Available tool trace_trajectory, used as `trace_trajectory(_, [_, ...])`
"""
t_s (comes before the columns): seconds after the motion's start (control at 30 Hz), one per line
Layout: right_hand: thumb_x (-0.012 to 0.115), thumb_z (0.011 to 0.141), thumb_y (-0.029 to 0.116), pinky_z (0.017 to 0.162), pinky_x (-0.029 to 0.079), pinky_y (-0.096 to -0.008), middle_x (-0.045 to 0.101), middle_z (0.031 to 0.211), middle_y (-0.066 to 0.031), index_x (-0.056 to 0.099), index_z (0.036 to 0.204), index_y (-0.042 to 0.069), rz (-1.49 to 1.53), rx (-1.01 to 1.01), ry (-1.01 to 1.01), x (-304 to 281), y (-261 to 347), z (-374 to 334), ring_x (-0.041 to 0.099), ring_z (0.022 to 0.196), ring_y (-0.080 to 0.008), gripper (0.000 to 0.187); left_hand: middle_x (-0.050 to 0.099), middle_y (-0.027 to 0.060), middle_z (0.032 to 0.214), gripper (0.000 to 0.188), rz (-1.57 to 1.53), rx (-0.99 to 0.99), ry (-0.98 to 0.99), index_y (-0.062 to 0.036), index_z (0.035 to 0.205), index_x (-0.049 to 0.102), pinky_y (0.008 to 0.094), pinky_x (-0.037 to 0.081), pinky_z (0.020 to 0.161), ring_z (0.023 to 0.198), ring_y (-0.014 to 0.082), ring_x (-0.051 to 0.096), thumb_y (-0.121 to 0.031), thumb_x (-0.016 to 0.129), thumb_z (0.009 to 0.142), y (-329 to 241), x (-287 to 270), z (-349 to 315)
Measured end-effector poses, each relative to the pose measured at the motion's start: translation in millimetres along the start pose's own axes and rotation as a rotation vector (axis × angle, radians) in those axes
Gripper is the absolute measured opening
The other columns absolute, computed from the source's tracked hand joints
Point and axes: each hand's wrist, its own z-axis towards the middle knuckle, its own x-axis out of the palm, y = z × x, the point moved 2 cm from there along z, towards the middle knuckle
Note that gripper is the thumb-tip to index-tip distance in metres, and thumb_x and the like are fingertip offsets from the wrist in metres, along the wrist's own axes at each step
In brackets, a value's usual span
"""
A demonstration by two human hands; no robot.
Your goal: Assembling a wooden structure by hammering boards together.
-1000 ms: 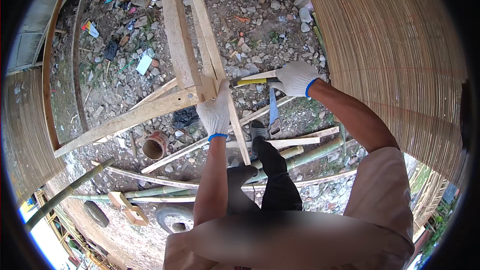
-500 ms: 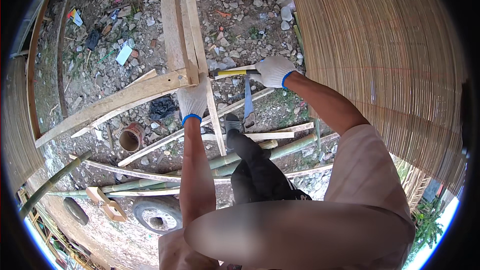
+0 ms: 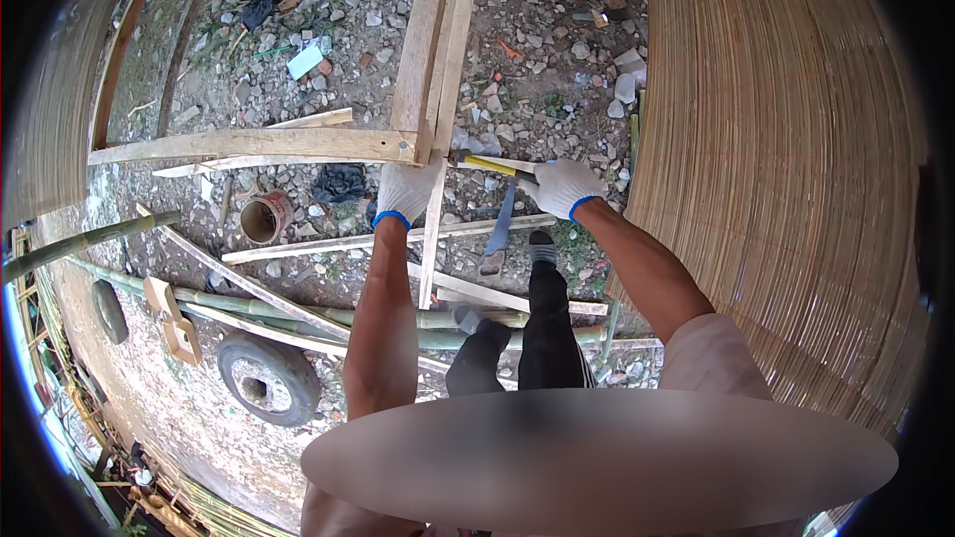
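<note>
My right hand, in a white knit glove with a blue cuff, is closed around the handle of a hammer with a yellow and black grip. The hammer's head lies close to the corner of a wooden frame. At that corner a long plank meets the crosspiece. My left hand, gloved alike, grips the frame just below the joint; its fingertips are partly hidden by the wood. Alongside the plank runs a thin wooden strip, passing beside my left hand.
A handsaw lies on the stony ground below the hammer. Around it are loose wood strips, bamboo poles, a rusty can and a tyre. To the right rises a slatted bamboo screen.
My view has turned, so the frame and ground sit farther right and the crosspiece looks more level. Both my feet now show. The hammer tilts more, its head still near the corner.
</note>
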Motion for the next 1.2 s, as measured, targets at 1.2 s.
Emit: trace_trajectory(1.2, [0.059, 0.098, 0.048, 0.064, 0.058, -0.0534, 0.073, 0.079, -0.0169, 0.071, 0.095, 0.01, 0.321, -0.108, -0.008, 49.9, -38.6, 30.9, 0.073, 0.074, -0.0389, 0.04, 0.069, 0.0086, 0.127, 0.042, 0.01, -0.057, -0.03, -0.0091, 0.131, 0.067, 0.0333, 0.049, 0.102, 0.116, 0.0209, 0.064, -0.027, 0.073, 0.094, -8.8, 1.2, -15.7])
